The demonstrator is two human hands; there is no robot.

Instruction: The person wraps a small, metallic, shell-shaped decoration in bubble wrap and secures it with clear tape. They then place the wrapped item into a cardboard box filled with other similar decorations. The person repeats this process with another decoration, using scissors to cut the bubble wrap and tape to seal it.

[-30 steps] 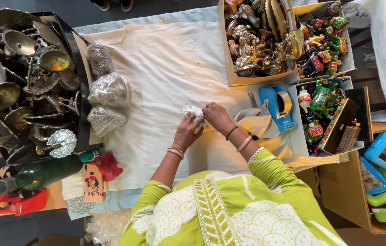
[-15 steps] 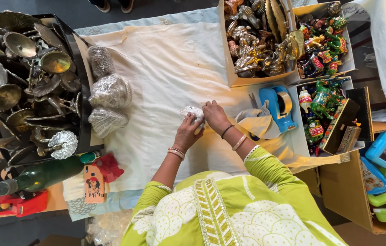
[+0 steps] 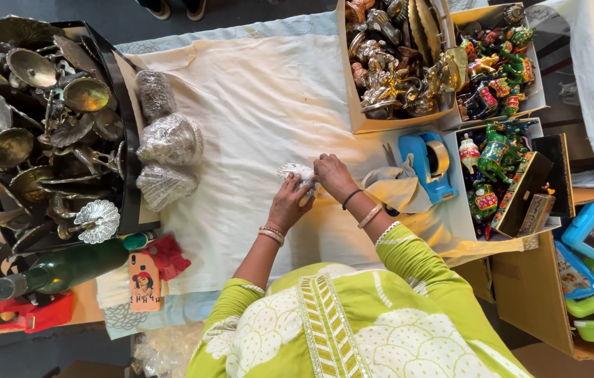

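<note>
Hands meet over the middle of the white cloth [image 3: 262, 105] that covers the table, both closed around one small silvery-white ornament in clear crinkled wrapping [image 3: 297, 173]; the left hand [image 3: 288, 203] cups it from below with fingers curled, and the right hand [image 3: 333, 175] pinches it from the side, so neither hand is open. The ornament sits just above the cloth, between the two hands, and its exact shape is partly hidden by the fingers. To the left lie three wrapped silver shell-shaped pieces [image 3: 169, 140] beside a black tray of dark metal leaf and shell dishes [image 3: 38, 126]. To the right stand a blue tape dispenser [image 3: 426, 164], a crumpled grey cloth [image 3: 398, 189], a cardboard box of brass figurines [image 3: 398, 59] and boxes of painted figurines [image 3: 496, 66]. As a judgement, the thin wrap could tear or slip if the fingers pull unevenly, and the little piece might drop onto the cloth; a wide sweep of the right elbow could also knock the dispenser toward the table edge
</note>
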